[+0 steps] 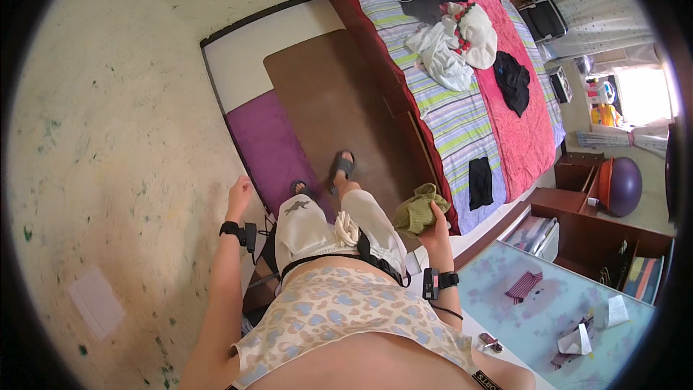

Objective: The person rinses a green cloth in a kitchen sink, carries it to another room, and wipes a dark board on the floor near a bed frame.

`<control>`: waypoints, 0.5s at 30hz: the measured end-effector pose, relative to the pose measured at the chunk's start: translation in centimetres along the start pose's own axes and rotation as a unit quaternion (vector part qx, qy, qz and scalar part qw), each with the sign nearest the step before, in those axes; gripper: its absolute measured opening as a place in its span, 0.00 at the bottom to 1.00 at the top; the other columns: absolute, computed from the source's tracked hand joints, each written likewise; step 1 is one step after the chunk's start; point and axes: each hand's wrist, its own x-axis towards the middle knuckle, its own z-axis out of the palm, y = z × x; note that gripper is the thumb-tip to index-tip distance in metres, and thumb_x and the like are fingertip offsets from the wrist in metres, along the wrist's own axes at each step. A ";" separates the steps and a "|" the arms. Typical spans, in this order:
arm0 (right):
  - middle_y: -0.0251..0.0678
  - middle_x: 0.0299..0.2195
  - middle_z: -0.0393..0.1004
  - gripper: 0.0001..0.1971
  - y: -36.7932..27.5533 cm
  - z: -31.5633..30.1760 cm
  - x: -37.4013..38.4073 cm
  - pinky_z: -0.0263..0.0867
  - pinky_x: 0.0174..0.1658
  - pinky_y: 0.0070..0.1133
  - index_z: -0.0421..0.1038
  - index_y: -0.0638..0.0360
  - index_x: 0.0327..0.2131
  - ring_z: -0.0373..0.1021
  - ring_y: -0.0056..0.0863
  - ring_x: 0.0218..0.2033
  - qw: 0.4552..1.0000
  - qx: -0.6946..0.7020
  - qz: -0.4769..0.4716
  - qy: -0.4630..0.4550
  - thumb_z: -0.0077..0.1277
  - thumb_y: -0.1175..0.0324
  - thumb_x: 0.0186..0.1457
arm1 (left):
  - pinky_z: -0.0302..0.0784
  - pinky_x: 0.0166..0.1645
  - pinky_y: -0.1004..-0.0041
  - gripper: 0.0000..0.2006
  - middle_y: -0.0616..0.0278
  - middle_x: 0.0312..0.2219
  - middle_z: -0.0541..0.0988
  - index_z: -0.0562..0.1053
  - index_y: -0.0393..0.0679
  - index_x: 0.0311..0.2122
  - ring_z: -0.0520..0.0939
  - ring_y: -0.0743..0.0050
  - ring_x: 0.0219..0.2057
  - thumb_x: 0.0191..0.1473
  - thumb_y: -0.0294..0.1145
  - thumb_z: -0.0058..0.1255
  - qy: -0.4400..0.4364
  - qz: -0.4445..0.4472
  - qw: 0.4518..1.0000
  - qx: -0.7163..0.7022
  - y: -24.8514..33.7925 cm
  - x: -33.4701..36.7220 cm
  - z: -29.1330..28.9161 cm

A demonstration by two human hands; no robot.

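In my right hand (437, 230) is a crumpled olive-green ribbed cloth (417, 211), held in front of my right thigh near the bed's edge. My fingers wrap its near side; part of them is hidden by the cloth. My left hand (239, 195) hangs out to the left beside the wall, its fingers curled in with nothing visible in them. Each wrist carries a black strap with a small device, the left one (245, 234) and the right one (435, 283).
A bed (462, 123) with striped and pink covers lies ahead right, bearing white clothes (444, 51) and a black garment (512, 83). A glass-topped desk (484, 282) stands right, with a striped cloth (524, 287). Purple mat (271, 152) covers floor ahead; wall left.
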 end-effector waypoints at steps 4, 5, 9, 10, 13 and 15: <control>0.35 0.40 0.68 0.14 -1.1 -1.1 3.1 0.59 0.47 0.33 0.64 0.55 0.41 0.65 0.34 0.42 0.999 0.037 0.038 0.002 0.45 0.63 0.50 | 0.68 0.34 0.68 0.09 0.54 0.27 0.73 0.68 0.40 0.33 0.74 0.60 0.28 0.48 0.33 0.41 -0.048 -0.030 0.996 0.067 -5.6 -0.9 3.1; 0.35 0.40 0.68 0.14 -1.2 -0.7 3.8 0.59 0.47 0.34 0.65 0.54 0.41 0.64 0.34 0.42 0.999 0.029 0.022 0.032 0.45 0.64 0.50 | 0.68 0.32 0.68 0.08 0.54 0.26 0.73 0.67 0.40 0.31 0.73 0.61 0.25 0.48 0.32 0.40 -0.074 -0.034 0.995 0.054 -6.7 -1.8 3.2; 0.35 0.39 0.69 0.13 -2.7 1.5 8.3 0.59 0.47 0.34 0.66 0.54 0.39 0.65 0.35 0.42 0.998 0.042 0.026 0.037 0.46 0.64 0.49 | 0.68 0.37 0.61 0.13 0.44 0.30 0.74 0.69 0.37 0.32 0.73 0.45 0.32 0.47 0.35 0.40 -0.122 -0.104 0.985 0.065 -7.7 -4.5 5.3; 0.35 0.39 0.69 0.13 -3.3 2.7 9.1 0.59 0.47 0.34 0.66 0.54 0.39 0.65 0.35 0.41 0.997 0.065 0.038 0.027 0.46 0.64 0.49 | 0.68 0.37 0.60 0.13 0.43 0.28 0.74 0.71 0.37 0.31 0.73 0.44 0.32 0.46 0.35 0.40 -0.061 -0.127 0.986 0.090 -6.6 -5.7 5.7; 0.35 0.39 0.68 0.13 -5.2 7.2 14.5 0.60 0.46 0.35 0.66 0.53 0.40 0.65 0.34 0.42 0.996 0.038 0.081 -0.005 0.46 0.63 0.49 | 0.69 0.39 0.61 0.11 0.47 0.27 0.75 0.73 0.41 0.28 0.75 0.47 0.32 0.43 0.36 0.42 -0.104 -0.212 0.972 0.018 -10.1 -7.4 6.1; 0.34 0.38 0.68 0.14 -6.9 10.8 16.9 0.62 0.44 0.31 0.65 0.54 0.40 0.66 0.32 0.40 0.998 -0.003 0.054 -0.016 0.47 0.63 0.48 | 0.71 0.36 0.67 0.12 0.49 0.26 0.76 0.70 0.39 0.34 0.77 0.59 0.30 0.44 0.34 0.45 -0.115 -0.297 0.946 -0.061 -7.8 -6.5 5.8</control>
